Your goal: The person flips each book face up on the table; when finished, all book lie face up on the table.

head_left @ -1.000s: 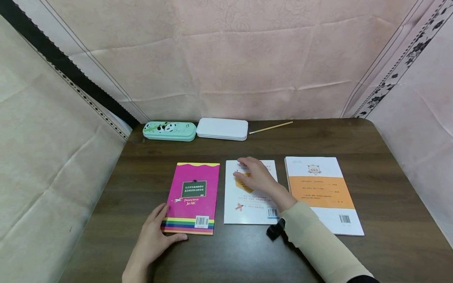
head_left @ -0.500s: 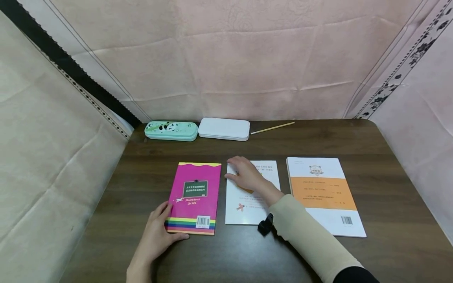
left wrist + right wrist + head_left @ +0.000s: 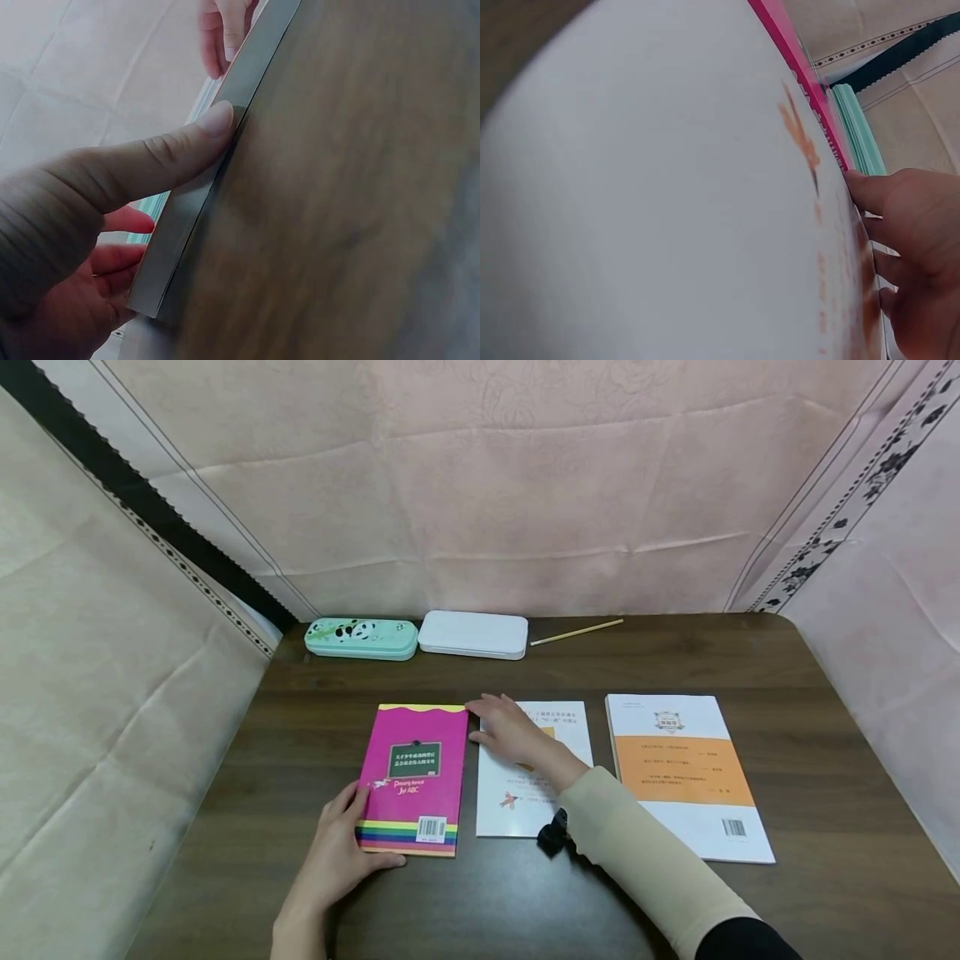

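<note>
A pink book [image 3: 412, 752] with a rainbow band and barcode lies back cover up on the table. My left hand [image 3: 333, 843] is at its lower left corner, fingers along the left edge. In the left wrist view the thumb [image 3: 172, 157] lies straight against the book's near edge [image 3: 195, 195]. Over a white book [image 3: 510, 806] in the middle reaches my right hand [image 3: 510, 729], fingers extended toward the pink book's upper right corner, fingertips right at it. In the right wrist view the white cover [image 3: 652, 187] fills most of the picture, with the right hand [image 3: 922, 247] beyond it.
To the right lies a white and orange book [image 3: 686, 768]. Along the table's back edge are a mint panda pencil case [image 3: 360, 639], a white case [image 3: 472, 635] and a thin yellowish stick [image 3: 576, 632]. Pale cloth [image 3: 525, 510] hangs behind.
My right hand has moved left across the white book to the pink book's upper right corner. My left hand has shifted slightly right, covering more of the pink book's lower left corner.
</note>
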`<action>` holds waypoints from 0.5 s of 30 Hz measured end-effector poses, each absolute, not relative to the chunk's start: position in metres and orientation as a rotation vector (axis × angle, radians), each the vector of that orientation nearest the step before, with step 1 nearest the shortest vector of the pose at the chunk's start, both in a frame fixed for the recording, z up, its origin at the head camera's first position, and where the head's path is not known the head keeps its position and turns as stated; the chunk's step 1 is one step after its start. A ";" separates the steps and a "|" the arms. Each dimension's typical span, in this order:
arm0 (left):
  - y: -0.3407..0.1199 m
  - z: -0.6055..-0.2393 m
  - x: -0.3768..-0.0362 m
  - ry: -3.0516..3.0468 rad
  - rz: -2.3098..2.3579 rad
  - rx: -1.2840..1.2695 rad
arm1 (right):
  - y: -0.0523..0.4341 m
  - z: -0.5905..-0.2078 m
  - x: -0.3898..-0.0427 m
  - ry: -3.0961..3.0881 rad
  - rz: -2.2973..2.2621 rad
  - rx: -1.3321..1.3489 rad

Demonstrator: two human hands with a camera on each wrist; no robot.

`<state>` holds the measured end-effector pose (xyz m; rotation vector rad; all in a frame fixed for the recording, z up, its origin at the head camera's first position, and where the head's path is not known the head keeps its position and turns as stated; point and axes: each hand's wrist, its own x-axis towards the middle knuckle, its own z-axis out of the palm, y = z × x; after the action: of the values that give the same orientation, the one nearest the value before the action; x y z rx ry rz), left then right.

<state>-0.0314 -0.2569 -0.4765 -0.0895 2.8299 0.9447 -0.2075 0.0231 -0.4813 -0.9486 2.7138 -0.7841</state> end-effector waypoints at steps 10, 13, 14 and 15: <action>-0.252 -0.477 -0.039 2.830 0.934 -0.050 | 0.022 -0.479 -0.210 2.671 -0.751 -0.951; -0.249 -0.477 -0.044 2.827 0.935 -0.040 | 0.022 -0.479 -0.214 2.657 -0.747 -0.957; -0.249 -0.477 -0.046 2.829 0.938 -0.034 | 0.022 -0.479 -0.215 2.652 -0.750 -0.960; -0.248 -0.478 -0.048 2.831 0.938 -0.024 | 0.022 -0.479 -0.216 2.646 -0.753 -0.966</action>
<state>-0.0485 -0.2483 -0.4776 -0.0242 2.8307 0.9385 -0.2161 0.0222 -0.4791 -0.9660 2.6458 -0.7526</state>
